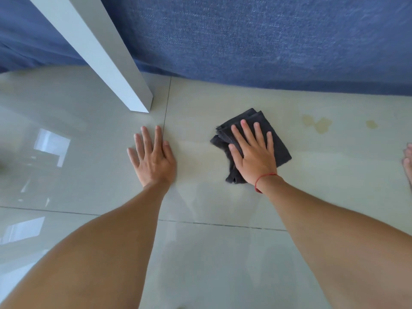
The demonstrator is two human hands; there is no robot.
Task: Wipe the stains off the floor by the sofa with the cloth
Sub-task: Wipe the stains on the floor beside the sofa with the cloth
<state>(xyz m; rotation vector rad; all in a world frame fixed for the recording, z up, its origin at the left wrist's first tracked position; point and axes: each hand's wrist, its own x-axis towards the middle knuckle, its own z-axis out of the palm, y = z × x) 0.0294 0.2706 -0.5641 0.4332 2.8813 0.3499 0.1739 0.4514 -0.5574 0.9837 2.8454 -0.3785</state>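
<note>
A folded dark grey cloth (279, 144) lies on the pale glossy tile floor (200, 197) in front of the blue sofa (267, 41). My right hand (253, 152) presses flat on the cloth, fingers spread, a red string around the wrist. My left hand (152, 156) rests flat on the bare floor to the left, fingers spread, holding nothing. Yellowish stains (317, 124) mark the floor to the right of the cloth, with a smaller stain (371, 124) farther right. A faint wet smear shows between my hands.
A white furniture leg (124, 74) stands on the floor at upper left, just beyond my left hand. The sofa's base runs along the back. A bare foot (408, 163) shows at the right edge. Tile joints cross the floor.
</note>
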